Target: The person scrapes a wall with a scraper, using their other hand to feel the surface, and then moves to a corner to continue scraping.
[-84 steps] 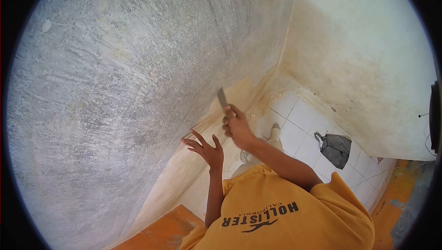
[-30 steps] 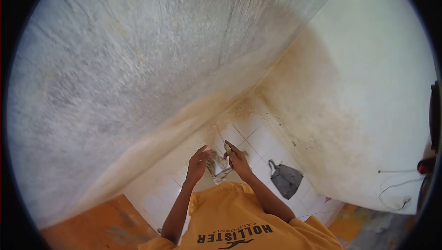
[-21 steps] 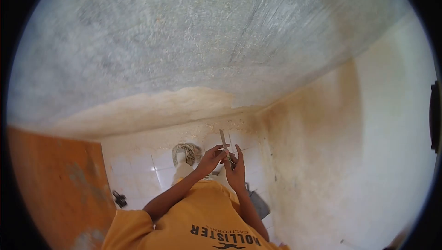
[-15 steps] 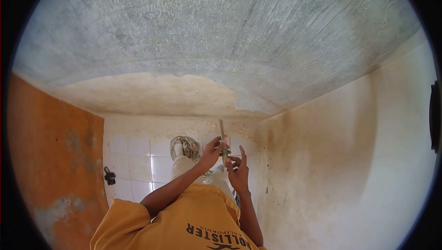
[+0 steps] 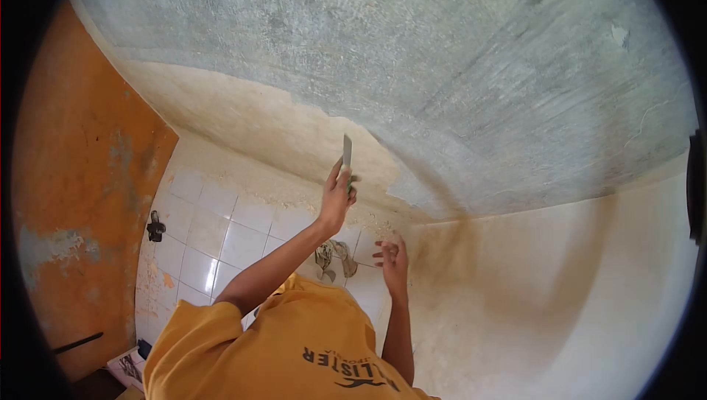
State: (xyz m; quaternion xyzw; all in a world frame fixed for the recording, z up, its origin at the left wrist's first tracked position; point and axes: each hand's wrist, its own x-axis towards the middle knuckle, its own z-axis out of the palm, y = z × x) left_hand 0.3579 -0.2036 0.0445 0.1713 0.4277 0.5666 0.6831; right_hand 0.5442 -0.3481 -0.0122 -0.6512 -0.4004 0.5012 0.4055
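Left hand (image 5: pixel 336 197) is wrapped tight around a scraper (image 5: pixel 347 152), blade up against the cream paint patch (image 5: pixel 272 124) on the grey wall (image 5: pixel 471 54). Right hand (image 5: pixel 392 258) hangs open just beside it, lower, holding nothing, over white tiles (image 5: pixel 221 230).

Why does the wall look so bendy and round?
Head view: a fisheye lens curves the wall and leaves black corners; light is soft daylight, no glare; the left hand with the scraper is fairly sharp, while the edges look smeared.
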